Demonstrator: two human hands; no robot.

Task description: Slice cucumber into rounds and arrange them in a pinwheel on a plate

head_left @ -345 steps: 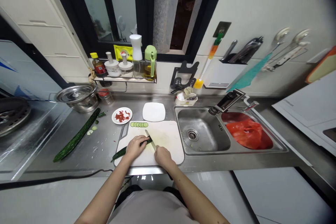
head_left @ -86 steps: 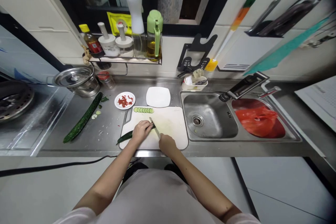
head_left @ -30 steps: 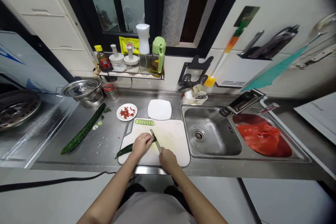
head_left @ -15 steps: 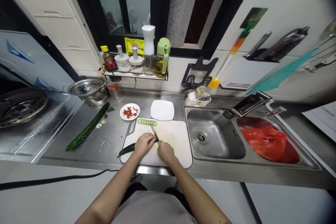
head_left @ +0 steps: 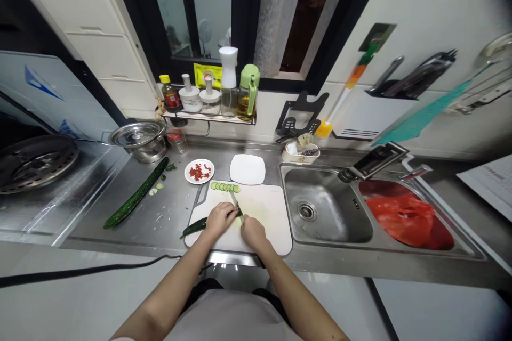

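Observation:
On the white cutting board (head_left: 268,213) lies a dark green cucumber (head_left: 194,227), its uncut end pointing to the lower left. My left hand (head_left: 219,218) is closed over the cucumber near its cut end and holds it down. My right hand (head_left: 253,232) grips the handle of a knife (head_left: 234,200), whose blade points away from me and rests at the cucumber's cut end. The handle is mostly hidden in my fist. A row of overlapping cucumber slices (head_left: 225,187) lies along the board's far edge.
Behind the board stand a plate of chopped red pieces (head_left: 199,171) and a white square plate (head_left: 247,169). Left lies a whole cucumber (head_left: 136,194) near a lidded steel pot (head_left: 140,141). To the right is the sink (head_left: 328,208), with a red bag (head_left: 404,218) in its second basin.
The view has tilted and shifted slightly. Both hands, the knife and the cucumber keep nearly the same place on the board.

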